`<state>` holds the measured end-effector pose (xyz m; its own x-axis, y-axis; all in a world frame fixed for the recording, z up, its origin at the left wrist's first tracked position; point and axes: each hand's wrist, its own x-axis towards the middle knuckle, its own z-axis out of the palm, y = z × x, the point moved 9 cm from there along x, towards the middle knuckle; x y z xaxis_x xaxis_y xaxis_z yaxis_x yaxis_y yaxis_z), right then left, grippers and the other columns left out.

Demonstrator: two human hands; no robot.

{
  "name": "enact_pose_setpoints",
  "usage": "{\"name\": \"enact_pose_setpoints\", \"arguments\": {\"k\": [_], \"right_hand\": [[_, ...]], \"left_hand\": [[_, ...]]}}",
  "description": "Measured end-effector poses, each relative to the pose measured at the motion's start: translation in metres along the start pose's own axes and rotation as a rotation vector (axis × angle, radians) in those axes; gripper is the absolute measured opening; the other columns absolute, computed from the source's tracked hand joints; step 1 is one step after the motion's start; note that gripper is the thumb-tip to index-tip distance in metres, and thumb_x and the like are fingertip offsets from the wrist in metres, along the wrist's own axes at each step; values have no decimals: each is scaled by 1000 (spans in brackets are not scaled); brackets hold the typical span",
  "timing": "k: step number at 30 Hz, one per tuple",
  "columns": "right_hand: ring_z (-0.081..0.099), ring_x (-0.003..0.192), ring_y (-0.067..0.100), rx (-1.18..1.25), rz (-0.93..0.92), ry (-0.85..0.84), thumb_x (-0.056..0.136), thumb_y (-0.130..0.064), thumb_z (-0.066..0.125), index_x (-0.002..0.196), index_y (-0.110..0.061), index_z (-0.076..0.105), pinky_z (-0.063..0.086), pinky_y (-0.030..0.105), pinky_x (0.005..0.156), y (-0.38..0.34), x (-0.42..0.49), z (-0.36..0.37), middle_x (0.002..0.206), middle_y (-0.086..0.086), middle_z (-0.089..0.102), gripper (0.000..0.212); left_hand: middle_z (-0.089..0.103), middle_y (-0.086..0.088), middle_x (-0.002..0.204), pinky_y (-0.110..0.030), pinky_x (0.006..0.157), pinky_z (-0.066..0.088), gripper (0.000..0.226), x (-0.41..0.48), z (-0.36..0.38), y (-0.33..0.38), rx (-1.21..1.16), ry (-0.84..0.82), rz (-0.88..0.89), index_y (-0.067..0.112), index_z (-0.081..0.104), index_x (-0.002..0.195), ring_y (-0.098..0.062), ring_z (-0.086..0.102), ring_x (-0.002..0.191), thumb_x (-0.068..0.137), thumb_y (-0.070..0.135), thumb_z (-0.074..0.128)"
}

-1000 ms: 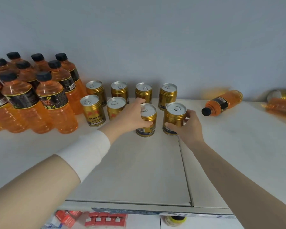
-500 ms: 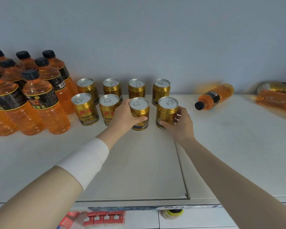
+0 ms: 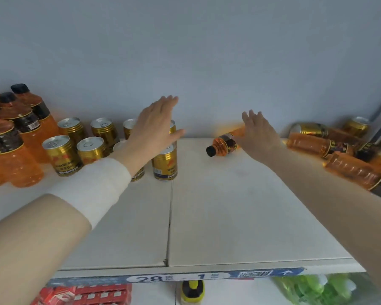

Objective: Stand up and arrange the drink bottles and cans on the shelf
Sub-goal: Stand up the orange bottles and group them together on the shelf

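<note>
Both hands [image 3: 154,124] [image 3: 259,133] have left the cans [image 3: 165,164], fingers spread above bare shelf [image 3: 229,205].

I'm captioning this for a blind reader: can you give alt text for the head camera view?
Two open, empty hands reach over a white shelf: the left hand above upright gold cans, the right hand near an orange bottle lying on its side. Upright bottles stand far left; more bottles and cans lie toppled far right.
</note>
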<state>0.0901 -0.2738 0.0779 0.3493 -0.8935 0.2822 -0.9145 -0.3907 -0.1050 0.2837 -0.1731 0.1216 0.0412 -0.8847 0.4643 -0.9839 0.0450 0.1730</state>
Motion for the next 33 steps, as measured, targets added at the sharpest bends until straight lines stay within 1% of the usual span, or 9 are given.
{"name": "enact_pose_setpoints", "arguments": {"k": [2, 4, 11, 15, 21, 25, 27, 30, 33], "right_hand": [[0, 145, 31, -237, -54, -47, 96, -42, 38, 148, -8, 6, 6, 42, 118, 34, 5, -8, 157, 13, 5, 70], [-4, 145, 33, -394, -61, -77, 96, -43, 34, 148, -9, 2, 3, 44, 118, 68, 6, -11, 157, 13, 2, 70], [-4, 145, 33, -563, -109, -132, 96, -48, 32, 148, -10, 1, 3, 47, 117, 135, 3, -3, 158, 12, 1, 72], [-2, 145, 33, -551, -124, -154, 95, -48, 32, 148, -10, 2, 4, 47, 117, 149, 10, 7, 158, 12, 3, 72], [-5, 146, 30, -456, -93, -183, 96, -48, 31, 148, -10, 0, 3, 44, 118, 166, 16, 24, 158, 10, 0, 72], [-2, 146, 28, -286, -45, -152, 94, -45, 39, 148, -10, 7, 6, 41, 118, 188, -1, 24, 158, 8, 6, 71], [1, 146, 28, -208, 17, -155, 94, -44, 42, 147, -11, 11, 7, 40, 118, 207, -16, 23, 158, 7, 10, 70], [10, 145, 27, -120, 122, -150, 92, -43, 48, 146, -13, 18, 13, 39, 117, 240, -37, 18, 155, 8, 20, 69], [25, 138, 29, -164, 154, -105, 88, -46, 53, 144, -11, 26, 22, 37, 114, 262, -53, 0, 147, 9, 34, 71]], "left_hand": [[17, -10, 157, -38, 116, 13, 75, 25, 23, 42, 118, -62, 36, 11, 15, 148, -25, 14, 145, 90, 41, 53], [19, -13, 156, -39, 117, 13, 74, 45, 50, 80, 213, -121, 59, 9, 17, 147, -28, 14, 145, 90, 43, 52], [37, -12, 145, -41, 113, 19, 67, 70, 129, 141, 257, -240, -8, 9, 32, 140, -30, 26, 139, 87, 44, 56], [44, -12, 137, -39, 107, 26, 64, 79, 155, 139, 253, -304, -75, 8, 38, 135, -31, 34, 132, 85, 42, 58], [52, -14, 125, -37, 95, 38, 67, 85, 190, 103, 191, -403, -225, 6, 40, 126, -32, 48, 119, 78, 46, 66], [50, -15, 123, -39, 92, 41, 61, 86, 200, 88, 152, -371, -257, 6, 40, 125, -34, 46, 117, 78, 31, 69], [51, -15, 121, -40, 89, 42, 59, 87, 197, 88, 115, -358, -257, 6, 42, 124, -34, 46, 116, 76, 26, 70], [54, -13, 118, -41, 85, 44, 60, 88, 189, 93, 104, -377, -244, 9, 46, 123, -32, 47, 115, 72, 28, 73], [56, -8, 115, -39, 83, 44, 60, 90, 171, 105, 161, -374, -185, 15, 49, 125, -29, 49, 114, 72, 32, 72]]}}
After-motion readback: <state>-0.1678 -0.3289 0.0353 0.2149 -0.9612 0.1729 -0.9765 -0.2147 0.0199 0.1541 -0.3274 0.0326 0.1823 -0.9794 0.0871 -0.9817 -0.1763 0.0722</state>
